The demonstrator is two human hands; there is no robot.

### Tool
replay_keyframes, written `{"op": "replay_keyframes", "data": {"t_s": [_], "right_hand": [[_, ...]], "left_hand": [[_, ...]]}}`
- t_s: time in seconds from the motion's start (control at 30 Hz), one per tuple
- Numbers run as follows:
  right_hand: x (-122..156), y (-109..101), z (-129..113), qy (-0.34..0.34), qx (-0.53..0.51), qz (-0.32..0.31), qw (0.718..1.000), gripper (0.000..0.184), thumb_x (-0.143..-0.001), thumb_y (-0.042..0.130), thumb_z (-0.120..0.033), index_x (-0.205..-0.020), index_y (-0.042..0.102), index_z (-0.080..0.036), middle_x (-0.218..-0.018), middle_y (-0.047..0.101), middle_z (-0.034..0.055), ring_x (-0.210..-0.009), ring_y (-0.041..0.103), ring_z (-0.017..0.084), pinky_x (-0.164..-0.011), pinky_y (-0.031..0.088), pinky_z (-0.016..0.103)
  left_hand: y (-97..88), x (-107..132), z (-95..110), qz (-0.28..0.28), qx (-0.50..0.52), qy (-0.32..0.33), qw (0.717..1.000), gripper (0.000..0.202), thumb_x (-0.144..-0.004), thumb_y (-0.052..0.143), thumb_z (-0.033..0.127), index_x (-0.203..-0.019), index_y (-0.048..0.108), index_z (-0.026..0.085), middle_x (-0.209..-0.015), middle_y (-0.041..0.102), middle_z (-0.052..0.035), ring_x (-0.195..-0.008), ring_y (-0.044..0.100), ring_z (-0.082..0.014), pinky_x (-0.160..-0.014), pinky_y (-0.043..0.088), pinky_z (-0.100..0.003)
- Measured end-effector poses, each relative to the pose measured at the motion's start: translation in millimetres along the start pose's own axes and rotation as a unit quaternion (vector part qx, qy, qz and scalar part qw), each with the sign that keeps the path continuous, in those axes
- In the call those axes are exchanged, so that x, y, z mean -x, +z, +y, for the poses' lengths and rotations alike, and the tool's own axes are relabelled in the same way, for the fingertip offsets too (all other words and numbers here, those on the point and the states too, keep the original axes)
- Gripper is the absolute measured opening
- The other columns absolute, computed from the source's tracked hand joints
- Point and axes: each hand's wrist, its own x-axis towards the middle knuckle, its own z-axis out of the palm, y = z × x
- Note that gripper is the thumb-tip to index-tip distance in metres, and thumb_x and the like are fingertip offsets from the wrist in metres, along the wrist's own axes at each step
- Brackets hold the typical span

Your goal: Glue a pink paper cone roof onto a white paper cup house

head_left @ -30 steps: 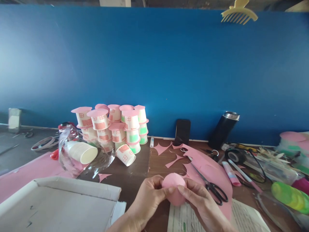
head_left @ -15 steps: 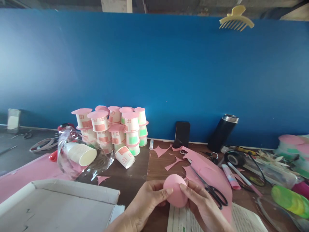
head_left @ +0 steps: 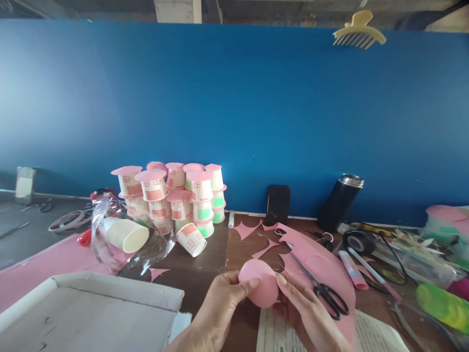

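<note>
A round pink paper disc (head_left: 261,288) is held above the table, facing me. My left hand (head_left: 220,305) is closed on its left side, thumb flat on the front and fingers behind. At the right edge, my right hand (head_left: 306,308) is closed, its thumb and forefinger pinching the rim. Whatever lies behind the disc is hidden. To the right of my hands, black-handled scissors (head_left: 331,299) rest on a cut pink paper sheet (head_left: 315,261). Beneath my right hand is a printed paper sheet (head_left: 375,332).
Stacked paper cups with pink tops (head_left: 154,188) stand at back left, with a tipped cup (head_left: 191,239) in front. Bagged cups (head_left: 126,234) lie left, near a white box (head_left: 110,308). A phone (head_left: 277,205) and a black flask (head_left: 339,203) are against the blue partition (head_left: 234,107).
The disc and both hands have shifted slightly left. My right thumb has slid off the disc's face to its right edge. The view has moved a little.
</note>
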Motion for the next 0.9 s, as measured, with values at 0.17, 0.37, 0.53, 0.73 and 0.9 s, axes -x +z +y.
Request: {"op": "replay_keyframes", "data": {"t_s": [0.17, 0.37, 0.53, 0.73, 0.9], "right_hand": [[2.1, 0.7, -1.1, 0.009, 0.013, -0.021, 1.0, 0.016, -0.078, 0.078, -0.035, -0.086, 0.073, -0.022, -0.086, 0.067, -0.0014, -0.078, 0.056, 0.012, -0.069, 0.046, 0.022], [0.0, -2.3, -2.7, -0.009, -0.009, -0.02, 1.0, 0.015, -0.083, 0.073, -0.034, -0.081, 0.069, -0.02, -0.081, 0.063, -0.0024, -0.077, 0.054, 0.01, -0.068, 0.047, 0.021], [-5.3, -8.7, -2.2, -0.019, -0.05, 0.016, 0.998, 0.015, -0.08, 0.076, -0.033, -0.081, 0.07, -0.02, -0.08, 0.063, -0.0028, -0.073, 0.054, 0.01, -0.062, 0.048, 0.022], [-5.8, -6.4, -1.4, -0.017, -0.039, 0.016, 0.999, 0.016, -0.08, 0.077, -0.034, -0.08, 0.07, -0.019, -0.078, 0.063, -0.0028, -0.073, 0.054, 0.01, -0.063, 0.047, 0.021], [-2.2, -1.6, -2.4, -0.007, -0.013, 0.023, 1.0, 0.019, -0.078, 0.078, -0.036, -0.079, 0.068, -0.019, -0.079, 0.063, -0.0027, -0.075, 0.054, 0.01, -0.064, 0.046, 0.02]], "left_hand": [[-2.7, -2.1, -7.6, 0.045, -0.008, 0.0, 0.999, 0.035, -0.069, 0.082, 0.036, -0.088, 0.076, 0.007, -0.077, 0.071, -0.0088, -0.071, 0.054, -0.0136, -0.07, 0.04, -0.025], [0.8, 3.3, -3.6, -0.017, 0.068, -0.029, 0.997, 0.036, -0.082, 0.07, 0.044, -0.098, 0.073, 0.012, -0.089, 0.07, -0.0103, -0.08, 0.057, -0.014, -0.071, 0.041, -0.024], [-3.0, 0.7, 1.7, 0.032, 0.041, -0.003, 0.999, 0.039, -0.08, 0.07, 0.05, -0.096, 0.069, 0.015, -0.089, 0.063, -0.0047, -0.077, 0.053, -0.0112, -0.069, 0.04, -0.023], [-4.5, -3.3, 1.6, 0.07, -0.139, 0.048, 0.987, 0.036, -0.073, 0.075, 0.048, -0.076, 0.063, 0.014, -0.065, 0.053, 0.0032, -0.061, 0.04, -0.0088, -0.06, 0.03, -0.023], [-1.1, -2.5, 2.8, 0.088, -0.169, 0.052, 0.98, 0.035, -0.07, 0.076, 0.047, -0.071, 0.064, 0.014, -0.061, 0.051, 0.0042, -0.06, 0.037, -0.0096, -0.059, 0.027, -0.025]]}}
